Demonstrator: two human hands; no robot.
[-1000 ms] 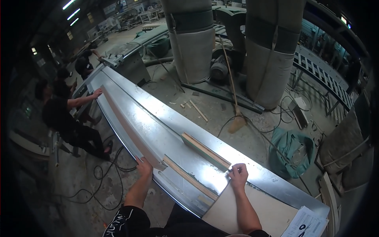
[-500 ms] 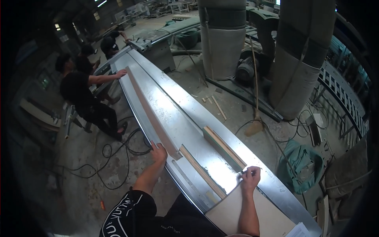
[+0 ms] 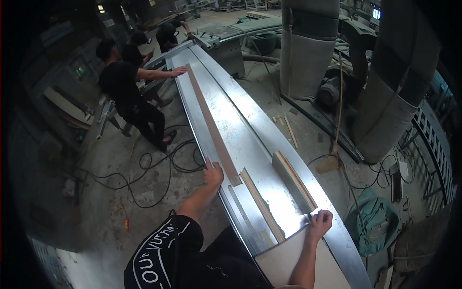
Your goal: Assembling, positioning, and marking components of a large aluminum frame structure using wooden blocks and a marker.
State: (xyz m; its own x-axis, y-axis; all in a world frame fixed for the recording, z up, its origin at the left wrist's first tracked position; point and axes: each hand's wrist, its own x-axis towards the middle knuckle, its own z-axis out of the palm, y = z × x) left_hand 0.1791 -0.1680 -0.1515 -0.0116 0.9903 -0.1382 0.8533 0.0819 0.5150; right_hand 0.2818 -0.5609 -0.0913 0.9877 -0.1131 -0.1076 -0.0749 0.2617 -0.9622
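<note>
My left hand [image 3: 213,174] rests on the left edge of a long shiny metal table [image 3: 231,144], its fingers partly stretched out and holding nothing. Just beyond it to the right is the near end of a long brown wooden strip [image 3: 211,125]. My right hand [image 3: 321,221] is closed at the far right corner of a pale flat board [image 3: 301,262]; a small dark thing shows at its fingertips, too small to name. Two stacks of narrow wood strips lie ahead of the board: a left stack [image 3: 262,204] and a right one with a green side [image 3: 294,180].
A co-worker [image 3: 122,86] stands left of the table, one hand at the strip's far end. More people [image 3: 168,36] are beyond. Black cables [image 3: 168,168] lie on the floor at left. Large dust bags [image 3: 308,58], a broom [image 3: 329,163] and green cloth [image 3: 370,216] are at right.
The whole view has swung, so the table and people sit further right in it. Both hands keep about the same places on the table edge and the board's corner.
</note>
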